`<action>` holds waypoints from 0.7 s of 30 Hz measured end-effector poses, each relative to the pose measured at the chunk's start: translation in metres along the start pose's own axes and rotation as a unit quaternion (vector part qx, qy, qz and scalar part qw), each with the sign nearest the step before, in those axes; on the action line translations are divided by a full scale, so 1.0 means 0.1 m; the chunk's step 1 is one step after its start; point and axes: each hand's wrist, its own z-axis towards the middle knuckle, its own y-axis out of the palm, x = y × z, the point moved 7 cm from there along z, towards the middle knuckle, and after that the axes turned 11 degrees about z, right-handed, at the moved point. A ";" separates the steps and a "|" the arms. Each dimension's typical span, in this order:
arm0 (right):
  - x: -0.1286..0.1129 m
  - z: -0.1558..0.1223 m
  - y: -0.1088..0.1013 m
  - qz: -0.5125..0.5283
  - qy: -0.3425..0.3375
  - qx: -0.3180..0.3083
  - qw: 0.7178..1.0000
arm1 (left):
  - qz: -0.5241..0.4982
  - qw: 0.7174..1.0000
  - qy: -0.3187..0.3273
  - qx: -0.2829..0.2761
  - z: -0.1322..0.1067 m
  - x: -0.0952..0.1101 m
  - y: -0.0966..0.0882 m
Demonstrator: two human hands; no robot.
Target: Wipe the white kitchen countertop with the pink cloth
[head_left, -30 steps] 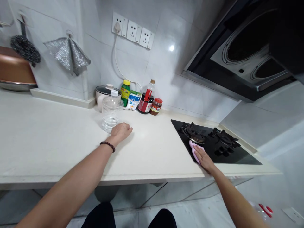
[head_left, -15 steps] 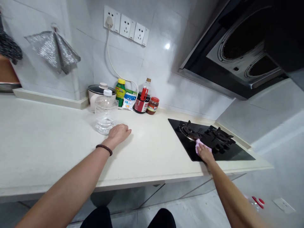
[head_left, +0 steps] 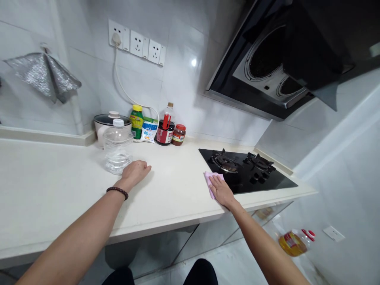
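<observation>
Two hands work apart: the right hand (head_left: 221, 191) lies flat on a pink cloth (head_left: 209, 180), seemingly wiping the edge of the glass hob (head_left: 276, 183) — the left hand (head_left: 135, 173) rests open, empty, beside a plastic bottle (head_left: 118, 152).

pink cloth (head_left: 209, 179): partly under right hand (head_left: 222, 191) | sachet (head_left: 149, 130) label: too small to read

On the small white packet (head_left: 149, 130) at far wall, one blue Chinese character, maybe 低; other labels are too small.

The head camera looks forward and down across the counter (head_left: 59, 178), close up, toward the tiled wall (head_left: 190, 91) and gas hob (head_left: 261, 176).
</observation>
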 end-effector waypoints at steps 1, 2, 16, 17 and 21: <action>-0.06 -0.07 0.01 0.013 -0.014 -0.007 1.000 | 0.000 1.000 -0.001 0.000 0.00 0.00 0.00; -0.12 -0.14 0.02 0.028 -0.027 -0.014 0.999 | 0.000 1.000 -0.001 0.000 -0.01 -0.01 -0.01; -0.11 0.31 0.10 0.073 -0.044 -0.050 0.995 | -0.006 0.999 0.050 -0.009 -0.15 0.27 -0.11; -0.11 0.44 0.12 0.065 -0.042 -0.052 0.996 | -0.004 0.999 0.051 -0.010 -0.16 0.28 -0.12; -0.14 0.99 0.20 0.034 -0.016 -0.068 0.997 | 0.001 0.998 0.056 -0.012 -0.17 0.30 -0.14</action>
